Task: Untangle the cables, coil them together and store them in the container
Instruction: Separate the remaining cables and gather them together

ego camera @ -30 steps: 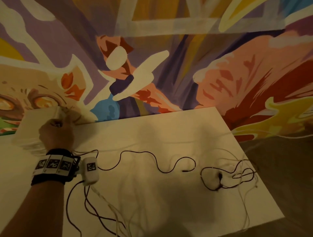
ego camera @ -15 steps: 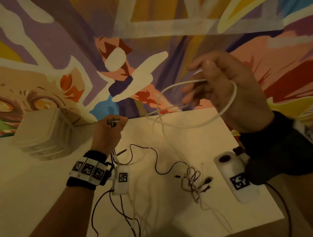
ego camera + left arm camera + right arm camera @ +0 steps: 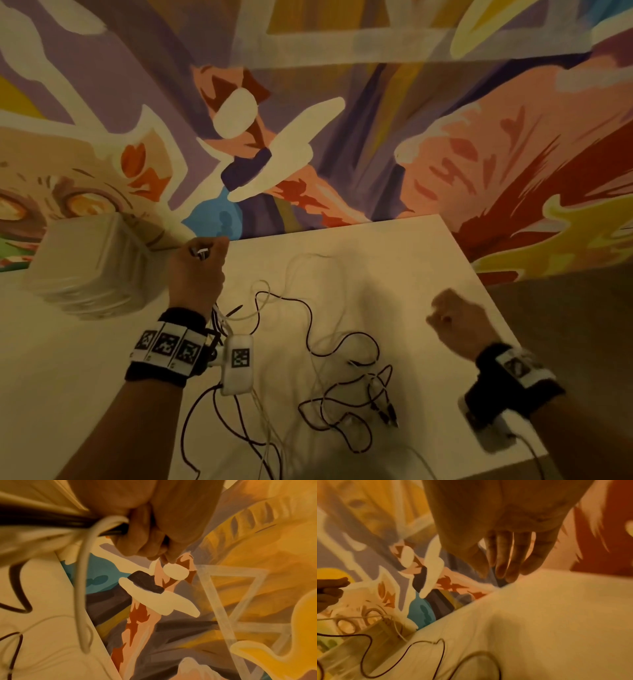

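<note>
Near the table's back edge, my left hand [image 3: 198, 270] is raised and grips a bundle of cable ends, with a metal plug [image 3: 202, 253] sticking out above the fist. The left wrist view shows that left hand [image 3: 150, 527] curled round black strands and a white cable [image 3: 82, 588]. From it a black cable [image 3: 308, 325] and a thin white cable [image 3: 294, 274] trail across the table into a loose tangle [image 3: 370, 394]. My right hand [image 3: 448, 322] hovers over the table's right side; its fingers [image 3: 505, 561] hang relaxed and hold nothing. The translucent white container [image 3: 89, 263] stands at the back left.
The white table [image 3: 411, 267] ends at a right edge close beside my right wrist, with dark floor beyond. A painted mural wall [image 3: 342, 137] rises straight behind the table and the container [image 3: 359, 649]. More cable loops hang off the front edge.
My right hand let go of the white cable loop it held up and dropped to the table's right side. That loop now lies on the table. My left hand kept its grip.
</note>
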